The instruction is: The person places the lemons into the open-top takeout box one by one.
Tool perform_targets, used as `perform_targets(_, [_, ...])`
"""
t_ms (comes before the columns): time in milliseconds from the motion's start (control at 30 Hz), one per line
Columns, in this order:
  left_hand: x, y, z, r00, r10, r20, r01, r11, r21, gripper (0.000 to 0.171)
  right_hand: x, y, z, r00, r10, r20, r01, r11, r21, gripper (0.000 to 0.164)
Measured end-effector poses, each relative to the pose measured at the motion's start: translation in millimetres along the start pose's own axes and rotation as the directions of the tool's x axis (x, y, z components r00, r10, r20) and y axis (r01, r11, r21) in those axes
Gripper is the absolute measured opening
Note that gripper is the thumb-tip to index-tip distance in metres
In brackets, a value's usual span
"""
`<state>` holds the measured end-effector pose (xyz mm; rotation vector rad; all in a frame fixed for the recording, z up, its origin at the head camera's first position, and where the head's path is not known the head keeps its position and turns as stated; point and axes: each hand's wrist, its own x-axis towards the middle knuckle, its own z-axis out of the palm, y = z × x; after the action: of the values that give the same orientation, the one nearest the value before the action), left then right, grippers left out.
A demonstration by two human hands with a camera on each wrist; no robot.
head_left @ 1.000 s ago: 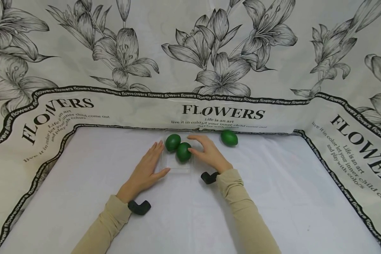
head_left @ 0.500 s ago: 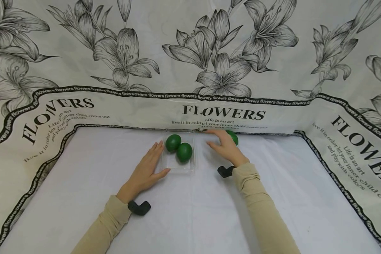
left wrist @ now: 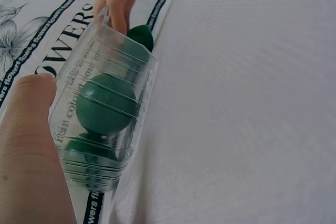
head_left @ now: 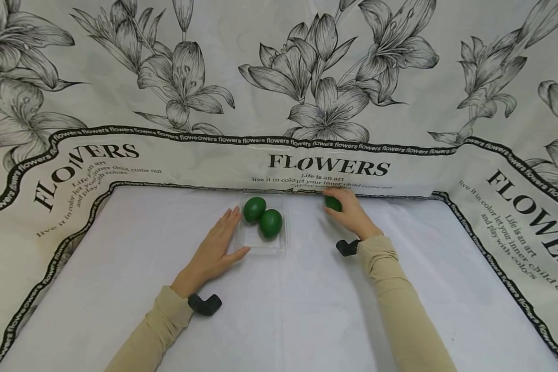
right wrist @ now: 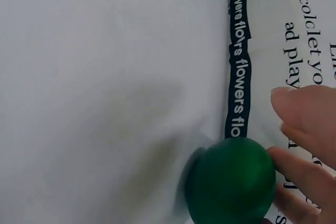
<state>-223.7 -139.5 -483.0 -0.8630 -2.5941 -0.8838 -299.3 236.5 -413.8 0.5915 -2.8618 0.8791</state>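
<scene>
Two dark green limes lie in a clear plastic box (head_left: 256,244) at the back middle: one lime (head_left: 254,210) behind, the other lime (head_left: 270,223) in front. My left hand (head_left: 214,253) rests along the box's left side with straight fingers, thumb at its near corner. In the left wrist view the thumb (left wrist: 31,124) is beside the clear wall. To the right of the box, my right hand (head_left: 353,212) holds a third lime (head_left: 333,203), fingers behind it and thumb in front. The right wrist view shows fingertips against this lime (right wrist: 231,182); the thumb is hidden there.
A white cloth (head_left: 269,320) covers the table. Right behind the box and the third lime rises a flower-printed backdrop (head_left: 204,160), which also runs along both sides. Black wrist mounts (head_left: 204,305) sit at both sleeve cuffs.
My right hand has left the front lime in the box, moved right and closed its fingers around the third lime. The left hand and the box have stayed put.
</scene>
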Motion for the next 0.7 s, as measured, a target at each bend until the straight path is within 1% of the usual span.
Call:
perform_targets(133, [-0.1,-0.6,0.7,1.000,-0.001,0.000,0.001,1.000,0.001,0.084,-2,4,1,1.000,-0.019,-0.007,0.019,0.998,-0.053,0.048])
perform_targets(200, [-0.1,-0.8,0.8,1.000,-0.001,0.000,0.001,1.000,0.000,0.084,-3,6,0,1.000,-0.015,-0.011,0.014,0.997,-0.070,0.049])
perform_targets(333, [0.4,-0.4,0.3,1.000,0.002,-0.001,-0.002,1.000,0.000,0.084,-4,8,-2,1.000,0.012,-0.011,-0.013,0.997,-0.074,0.051])
perform_targets(500, [0.8,0.0,-0.2,1.000,0.002,-0.003,-0.002,1.000,0.006,0.083,-7,11,-4,0.999,0.034,0.008,-0.033,0.996,-0.078,0.057])
perform_targets(700, [0.5,1.0,-0.8,1.000,-0.002,0.003,0.002,1.000,0.001,0.084,-13,14,-5,0.994,0.102,0.030,-0.101,0.994,-0.051,0.065])
